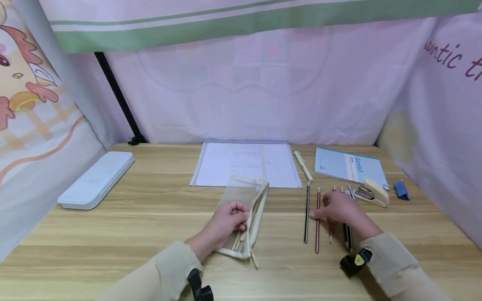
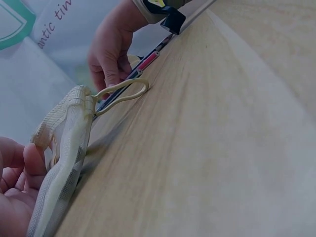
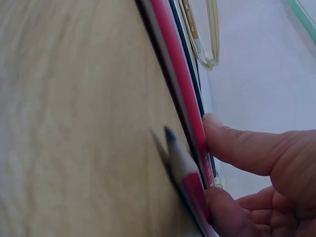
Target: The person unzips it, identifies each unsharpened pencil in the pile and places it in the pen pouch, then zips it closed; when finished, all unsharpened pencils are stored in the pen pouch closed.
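Observation:
My left hand (image 1: 229,219) pinches the edge of a cream mesh zip pouch (image 1: 235,194). The pouch lies partly unzipped, with a few slender sticks visible inside; its zip pull loop (image 2: 123,96) hangs from the near end. My right hand (image 1: 340,209) is low over a row of pencils, with thumb and forefinger on either side of a red-striped pencil (image 1: 317,234) lying on the table. Left of it is a dark pencil (image 1: 306,217). Another red pencil (image 3: 195,190) points its sharpened tip past the forefinger. Several dark pencils (image 1: 349,236) lie partly under the wrist.
A cream stapler (image 1: 378,194), a blue clip-like item (image 1: 402,190) and a blue notebook (image 1: 346,165) lie at the right. Beside the notebook is a pale green pen (image 1: 303,166). White papers (image 1: 241,163) are at the back centre, a white case (image 1: 98,179) at the left. Cloth surrounds the table.

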A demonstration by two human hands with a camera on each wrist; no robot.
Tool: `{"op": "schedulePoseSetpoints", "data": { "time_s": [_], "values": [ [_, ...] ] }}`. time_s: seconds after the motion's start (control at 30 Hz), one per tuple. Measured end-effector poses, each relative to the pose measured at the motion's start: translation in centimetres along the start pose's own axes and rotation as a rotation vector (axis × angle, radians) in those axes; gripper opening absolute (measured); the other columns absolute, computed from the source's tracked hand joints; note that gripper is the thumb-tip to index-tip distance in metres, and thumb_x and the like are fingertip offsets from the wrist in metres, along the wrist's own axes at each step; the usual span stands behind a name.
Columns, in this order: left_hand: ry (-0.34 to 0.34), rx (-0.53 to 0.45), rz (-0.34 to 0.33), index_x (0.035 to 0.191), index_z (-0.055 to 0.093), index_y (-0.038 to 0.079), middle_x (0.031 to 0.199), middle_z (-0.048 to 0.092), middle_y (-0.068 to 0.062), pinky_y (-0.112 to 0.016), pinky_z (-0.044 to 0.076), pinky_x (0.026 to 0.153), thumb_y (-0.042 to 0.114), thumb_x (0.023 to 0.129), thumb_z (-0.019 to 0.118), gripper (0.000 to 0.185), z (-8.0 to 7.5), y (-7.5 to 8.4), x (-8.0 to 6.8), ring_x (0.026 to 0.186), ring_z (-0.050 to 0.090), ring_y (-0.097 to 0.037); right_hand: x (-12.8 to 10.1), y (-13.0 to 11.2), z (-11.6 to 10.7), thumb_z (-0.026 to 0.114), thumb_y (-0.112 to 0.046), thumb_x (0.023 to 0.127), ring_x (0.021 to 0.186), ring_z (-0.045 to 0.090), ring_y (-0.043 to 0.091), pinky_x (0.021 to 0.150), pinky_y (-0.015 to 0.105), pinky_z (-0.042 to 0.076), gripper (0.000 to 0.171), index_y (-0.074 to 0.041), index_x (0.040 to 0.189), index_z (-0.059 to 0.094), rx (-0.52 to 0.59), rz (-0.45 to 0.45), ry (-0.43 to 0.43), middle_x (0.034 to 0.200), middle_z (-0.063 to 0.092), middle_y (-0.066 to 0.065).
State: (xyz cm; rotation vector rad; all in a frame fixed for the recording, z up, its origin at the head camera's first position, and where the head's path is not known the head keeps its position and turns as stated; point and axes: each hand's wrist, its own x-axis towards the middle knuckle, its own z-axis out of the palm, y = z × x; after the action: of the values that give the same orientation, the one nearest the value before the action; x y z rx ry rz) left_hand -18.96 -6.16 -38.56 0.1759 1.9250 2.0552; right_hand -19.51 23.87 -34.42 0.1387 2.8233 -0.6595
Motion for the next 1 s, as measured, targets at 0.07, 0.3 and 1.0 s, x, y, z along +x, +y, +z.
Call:
{"op": "schedulePoseSetpoints", "data": {
  "time_s": [0.07,0.3,1.0],
  "values": [
    [0.000,0.000,0.000,0.094,0.053,-0.007,0.068,0.053,0.000,-0.017,0.045,0.054,-0.005,0.085,0.055,0.009,0.0,0.0,0.0,0.058,0.051,-0.007,0.0,0.0,0.0,0.077,-0.041,0.070,0.069,0.057,0.022,0.062,0.035,0.048,0.061,0.005,0.104,0.056,0.018,0.015,-0.020,0.084,0.060,0.016],
    [-0.004,-0.003,0.004,0.094,0.054,-0.008,0.067,0.054,0.000,-0.016,0.045,0.054,-0.004,0.086,0.055,0.009,0.0,0.0,0.0,0.058,0.051,-0.007,0.4,0.6,0.0,0.073,-0.014,0.076,0.056,0.058,0.014,0.053,0.028,0.053,0.051,0.008,0.116,0.050,0.159,-0.009,-0.092,0.072,0.059,0.009],
    [-0.002,0.013,-0.013,0.096,0.054,-0.006,0.072,0.055,-0.001,-0.017,0.047,0.056,-0.004,0.086,0.054,0.010,-0.2,0.4,-0.2,0.060,0.052,-0.008,-0.8,0.2,1.3,0.051,-0.003,0.090,0.061,0.061,0.006,0.059,0.018,0.053,0.053,0.012,0.132,0.023,1.039,-0.044,-0.062,0.074,0.063,0.001]
  ]
}}
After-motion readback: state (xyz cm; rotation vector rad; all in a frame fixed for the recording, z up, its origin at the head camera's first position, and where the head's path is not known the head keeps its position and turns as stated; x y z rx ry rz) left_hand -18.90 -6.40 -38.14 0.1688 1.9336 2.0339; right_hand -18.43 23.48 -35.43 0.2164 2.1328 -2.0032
